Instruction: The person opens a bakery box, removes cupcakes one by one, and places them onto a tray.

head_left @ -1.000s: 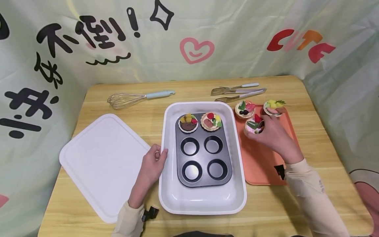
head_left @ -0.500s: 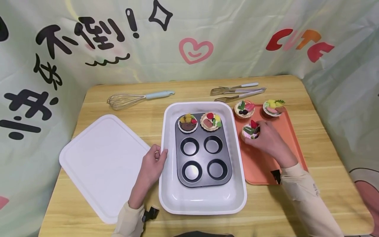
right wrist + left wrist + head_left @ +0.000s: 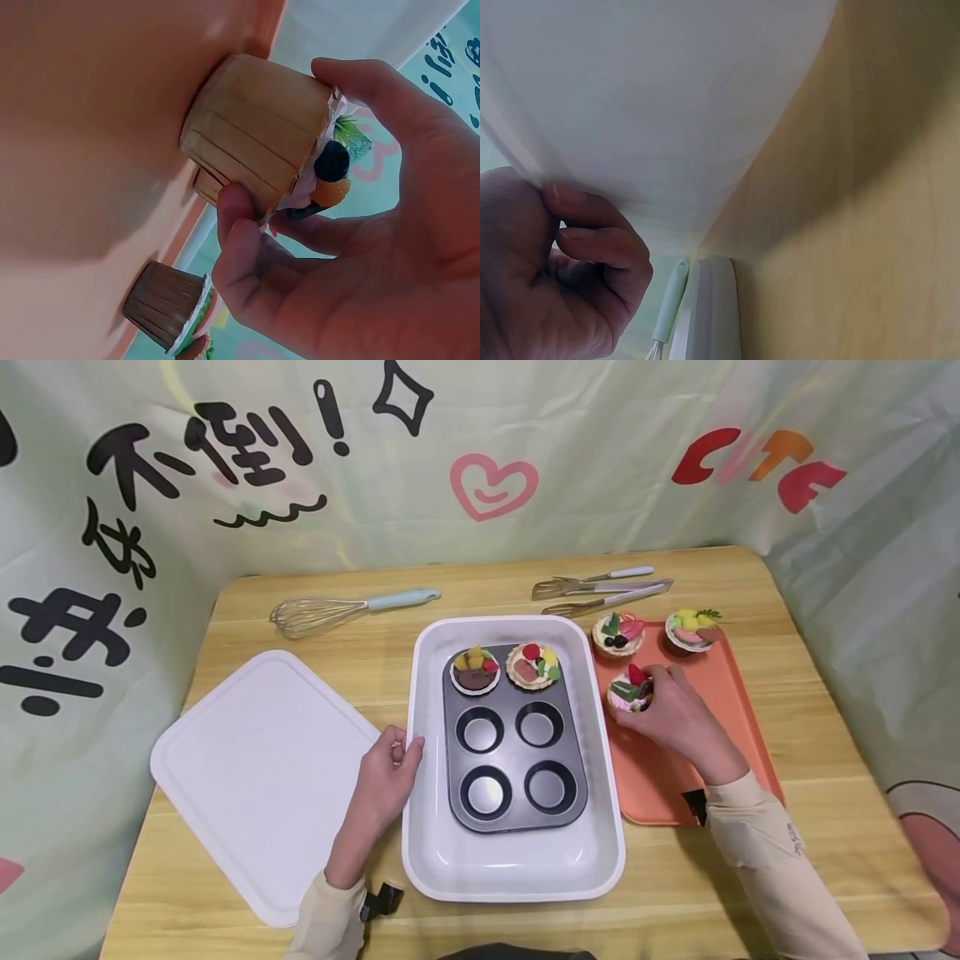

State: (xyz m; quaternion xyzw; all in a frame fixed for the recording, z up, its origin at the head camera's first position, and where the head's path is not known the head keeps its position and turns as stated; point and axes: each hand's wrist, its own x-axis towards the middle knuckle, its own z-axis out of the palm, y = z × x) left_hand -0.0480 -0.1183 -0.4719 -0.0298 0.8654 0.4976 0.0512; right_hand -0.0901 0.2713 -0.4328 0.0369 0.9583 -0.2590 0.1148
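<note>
In the head view my right hand (image 3: 684, 720) holds a toy cupcake (image 3: 624, 690) with a strawberry on pink cream, over the orange tray (image 3: 654, 787). The right wrist view shows thumb and fingers round the top edge of its tan wrapper (image 3: 251, 127); its base is at or close to the tray. My left hand (image 3: 388, 775) pinches the left rim of the white basin (image 3: 517, 870). Inside the basin lies a dark muffin pan (image 3: 510, 758). Its two far cups hold a chocolate cupcake (image 3: 476, 672) and a fruit-topped tart (image 3: 533, 667); the other cups are bare.
Two more cupcakes, one with berries (image 3: 618, 634) and one with yellow fruit (image 3: 691, 631), stand on the orange tray's far end. A white board (image 3: 262, 785) lies at left, a whisk (image 3: 352, 610) behind it. Several metal utensils (image 3: 600, 589) lie at the back.
My right hand has moved left and slightly nearer to me with the cupcake, away from the yellow-fruit one. The left hand has stayed at the basin's rim.
</note>
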